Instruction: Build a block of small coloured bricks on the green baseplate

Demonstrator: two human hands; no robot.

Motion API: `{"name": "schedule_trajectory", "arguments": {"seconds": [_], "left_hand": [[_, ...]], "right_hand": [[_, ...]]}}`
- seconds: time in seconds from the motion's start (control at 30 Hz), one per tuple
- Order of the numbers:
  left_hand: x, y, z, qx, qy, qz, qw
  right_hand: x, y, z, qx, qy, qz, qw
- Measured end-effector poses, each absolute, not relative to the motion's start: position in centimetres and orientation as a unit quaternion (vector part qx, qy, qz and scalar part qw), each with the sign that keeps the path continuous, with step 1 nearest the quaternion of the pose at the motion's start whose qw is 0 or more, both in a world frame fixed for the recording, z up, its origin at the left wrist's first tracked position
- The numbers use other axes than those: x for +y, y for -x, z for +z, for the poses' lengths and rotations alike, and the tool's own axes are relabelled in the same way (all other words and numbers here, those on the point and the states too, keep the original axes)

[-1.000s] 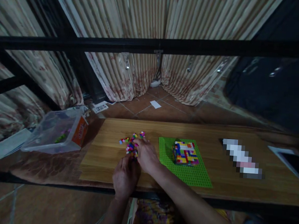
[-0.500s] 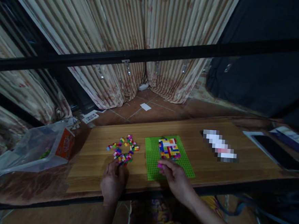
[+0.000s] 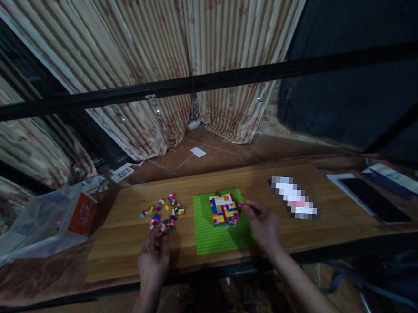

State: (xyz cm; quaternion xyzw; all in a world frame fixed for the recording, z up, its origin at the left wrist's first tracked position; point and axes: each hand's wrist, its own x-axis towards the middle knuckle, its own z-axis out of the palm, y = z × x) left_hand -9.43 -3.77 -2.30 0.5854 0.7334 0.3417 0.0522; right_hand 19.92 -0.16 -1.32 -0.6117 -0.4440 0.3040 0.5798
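My right hand [image 3: 265,226] pinches a small magenta toy brick [image 3: 241,206] at the right side of a multicoloured block of toy bricks [image 3: 224,209]. That block sits on a green studded baseplate [image 3: 203,239], towards its far side. Its top is a patchwork of white, red, yellow, blue and purple bricks. My left hand [image 3: 154,256] rests at the near edge of a scattered heap of loose toy bricks [image 3: 171,213]. Its fingers are bent, with the thumb a little apart, and no held brick shows between them. The fingertips partly cover the nearest bricks.
A clear plastic box [image 3: 43,226] with an orange label stands left of the wooden board [image 3: 124,246]. On the right lie a blurred-out item [image 3: 294,197] and a dark flat device [image 3: 374,199]. A black rail [image 3: 135,89] crosses before the curtains.
My right hand has carried the magenta brick from the block's near side to its right side. My left hand stays by the loose bricks. The camera view has shifted and tilted slightly.
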Motion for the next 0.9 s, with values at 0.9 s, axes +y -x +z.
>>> {"name": "schedule_trajectory", "arguments": {"seconds": [0.9], "left_hand": [[-3.8,8.0,-3.6,0.697,-0.622,0.349,0.072]], "right_hand": [[3.2,-18.3,-0.5,-0.343,0.615,0.404,0.584]]}}
